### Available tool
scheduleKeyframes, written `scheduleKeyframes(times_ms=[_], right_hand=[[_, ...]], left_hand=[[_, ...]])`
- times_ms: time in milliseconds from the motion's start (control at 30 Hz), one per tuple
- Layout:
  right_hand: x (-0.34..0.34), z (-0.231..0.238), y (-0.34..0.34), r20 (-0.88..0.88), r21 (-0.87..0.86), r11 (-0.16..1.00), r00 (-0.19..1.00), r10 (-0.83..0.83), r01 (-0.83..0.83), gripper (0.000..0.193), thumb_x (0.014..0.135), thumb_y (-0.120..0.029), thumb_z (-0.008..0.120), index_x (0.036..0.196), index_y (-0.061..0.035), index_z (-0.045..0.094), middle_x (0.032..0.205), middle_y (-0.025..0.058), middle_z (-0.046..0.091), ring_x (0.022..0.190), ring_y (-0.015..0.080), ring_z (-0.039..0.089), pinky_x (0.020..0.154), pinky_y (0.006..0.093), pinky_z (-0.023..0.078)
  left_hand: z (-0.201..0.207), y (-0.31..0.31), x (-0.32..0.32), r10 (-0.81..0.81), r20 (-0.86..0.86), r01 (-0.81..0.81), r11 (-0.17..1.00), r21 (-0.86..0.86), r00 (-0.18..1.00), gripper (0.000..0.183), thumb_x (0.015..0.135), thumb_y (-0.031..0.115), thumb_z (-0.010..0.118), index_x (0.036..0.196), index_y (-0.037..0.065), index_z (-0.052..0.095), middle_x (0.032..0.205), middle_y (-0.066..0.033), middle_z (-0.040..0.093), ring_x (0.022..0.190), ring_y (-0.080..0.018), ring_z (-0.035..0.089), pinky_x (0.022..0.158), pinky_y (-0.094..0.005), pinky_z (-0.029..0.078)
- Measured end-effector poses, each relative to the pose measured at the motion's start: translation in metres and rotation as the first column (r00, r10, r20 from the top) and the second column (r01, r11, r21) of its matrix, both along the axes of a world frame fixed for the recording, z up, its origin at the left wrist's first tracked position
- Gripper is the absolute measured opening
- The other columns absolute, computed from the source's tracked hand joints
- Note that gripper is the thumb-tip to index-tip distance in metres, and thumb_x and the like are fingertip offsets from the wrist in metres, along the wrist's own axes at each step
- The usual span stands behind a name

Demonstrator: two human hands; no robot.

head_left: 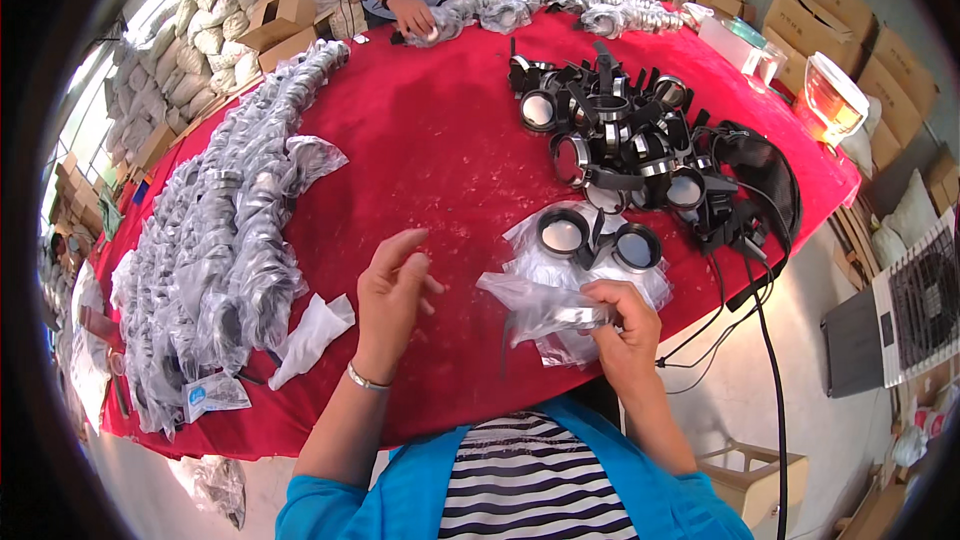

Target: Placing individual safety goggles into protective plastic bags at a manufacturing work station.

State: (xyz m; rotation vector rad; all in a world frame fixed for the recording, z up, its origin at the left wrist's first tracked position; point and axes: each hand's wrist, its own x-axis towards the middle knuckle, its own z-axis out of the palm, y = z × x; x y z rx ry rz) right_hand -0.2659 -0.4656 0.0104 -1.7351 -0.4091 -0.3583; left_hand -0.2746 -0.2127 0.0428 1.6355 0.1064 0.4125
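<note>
My right hand [625,325] is closed on a clear plastic bag [540,308], and a round piece with a silvery rim shows through it near my fingers. My left hand [393,290] is raised over the red cloth with its fingers apart and nothing in it. Just beyond the bag, two round black-rimmed lens pieces [562,232] lie on a stack of flat clear bags [645,285]. Farther off to the right is a heap of similar black lens pieces [610,135] with handles or arms.
Rows of bagged pieces [215,240] cover the table's left side. A red cloth [430,160] covers the table. Across it, a co-worker's hand [410,15] rests at more bagged pieces. Black cables [770,360] hang off the right edge, near a heater-like unit [900,300]. Cartons [820,15] stand behind.
</note>
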Motion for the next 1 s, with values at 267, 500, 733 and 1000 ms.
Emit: scheduleKeyframes(times_ms=[267,500,733,1000], right_hand=[[-0.009,0.007,0.022,0.161,-0.184,0.983,0.986,0.042,-0.012,0.024,0.069,0.004,0.057,0.092,-0.0029,0.060,0.094,0.0132,0.062,0.082,0.0252,0.063,0.070,0.0305,0.049],[-0.006,0.008,0.028,-0.016,-0.067,0.997,0.999,0.045,-0.046,0.028,0.074,0.003,0.061,0.101,-0.0004,0.059,0.100,0.0129,0.062,0.075,0.0188,0.062,0.067,0.0273,0.049],[-0.002,-0.005,0.014,-0.175,-0.015,0.996,0.981,0.083,-0.087,0.012,0.081,0.002,0.058,0.092,0.0018,0.060,0.085,0.0085,0.059,0.069,0.0128,0.060,0.061,0.0225,0.045],[0.003,-0.008,0.012,-0.165,-0.110,0.989,0.983,0.083,-0.102,0.007,0.084,-0.003,0.057,0.088,0.0009,0.061,0.085,0.0068,0.059,0.070,0.0120,0.059,0.059,0.0220,0.043]], left_hand=[[0.000,-0.036,-0.023,-0.434,-0.215,0.418,0.452,0.788,0.875,0.042,0.077,0.019,0.064,0.112,0.001,0.051,0.102,-0.0201,0.056,0.086,-0.0359,0.058,0.073,-0.0427,0.050],[-0.007,-0.003,0.000,-0.225,-0.087,0.194,0.515,0.835,0.971,0.030,0.073,0.015,0.060,0.098,0.000,0.053,0.091,-0.0195,0.055,0.086,-0.0379,0.056,0.072,-0.0446,0.048],[-0.009,0.175,0.105,0.335,0.076,-0.174,0.273,0.946,0.939,0.026,0.073,0.016,0.056,0.090,-0.002,0.060,0.091,-0.0260,0.058,0.084,-0.0415,0.058,0.080,-0.0467,0.047],[-0.024,0.274,0.154,0.546,-0.109,-0.034,0.246,0.969,0.831,0.028,0.072,0.017,0.057,0.087,-0.006,0.062,0.092,-0.0313,0.060,0.091,-0.0428,0.059,0.083,-0.0429,0.049]])
